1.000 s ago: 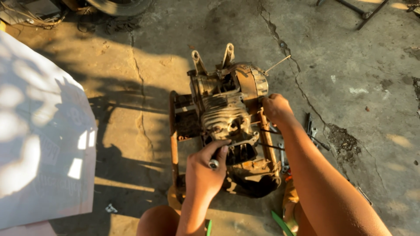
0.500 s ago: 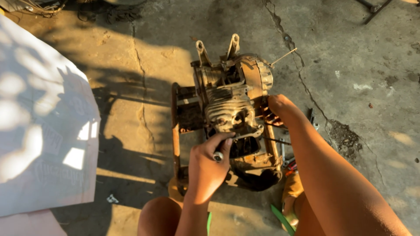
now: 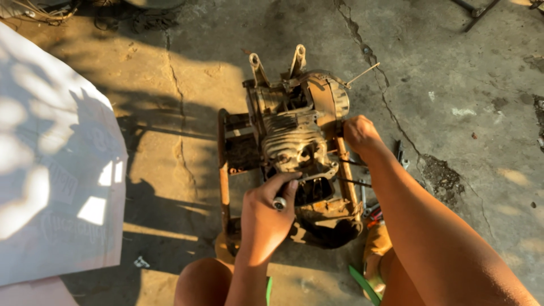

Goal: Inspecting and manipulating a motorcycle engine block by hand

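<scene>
Rusty orange steel frame (image 3: 224,170) sits on cracked concrete floor (image 3: 453,85), carrying a grimy small engine (image 3: 294,136) w/ ribbed cylinder fins. Left hand (image 3: 266,215) is closed round a small metal tool (image 3: 279,202) pressed to the engine's near side; right hand (image 3: 358,133) grips the frame's rt rail. White sheet (image 3: 51,170) lies at left.

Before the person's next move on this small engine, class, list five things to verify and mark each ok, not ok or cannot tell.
1. Left hand grips a small metal tool at the engine's cylinder: ok.
2. Right hand steadies the engine's right side: ok.
3. Engine sits within the rusty frame on the concrete floor: ok.
4. Tool tip seated on a fastener: cannot tell, hidden by fingers.
5. Loose tools lie beside the right arm, apart from the hands: ok.
</scene>
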